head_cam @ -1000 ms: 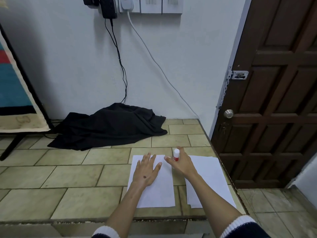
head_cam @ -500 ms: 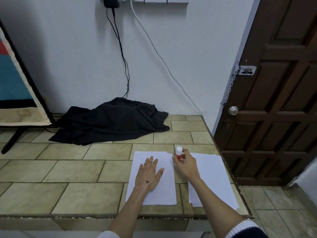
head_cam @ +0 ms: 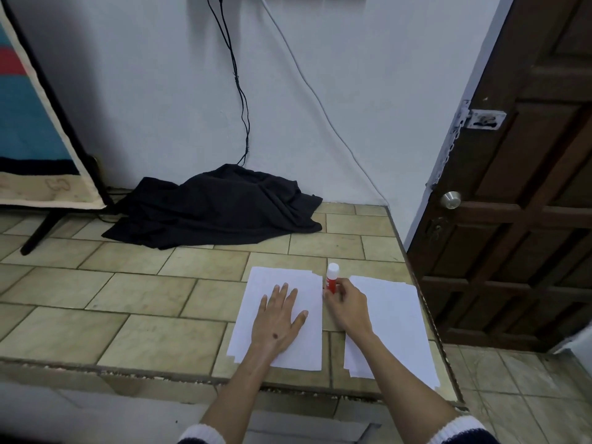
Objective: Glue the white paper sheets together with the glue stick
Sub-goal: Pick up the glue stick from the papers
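While our flat left hand [head_cam: 278, 318] presses the left sheets [head_cam: 285, 302], our right hand [head_cam: 347, 307] grips the upright glue stick [head_cam: 331, 279] (capped) just beside their right edge.

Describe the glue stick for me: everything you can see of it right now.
The glue stick is a small cylinder with a red body and a white cap still on, plastic by its look. It stands roughly upright on the tiled surface, in the gap between the left paper sheet and the right paper stack, near their far ends. The right hand pinches its lower body with its fingertips. A white label marking shows on the red part, too small to read.
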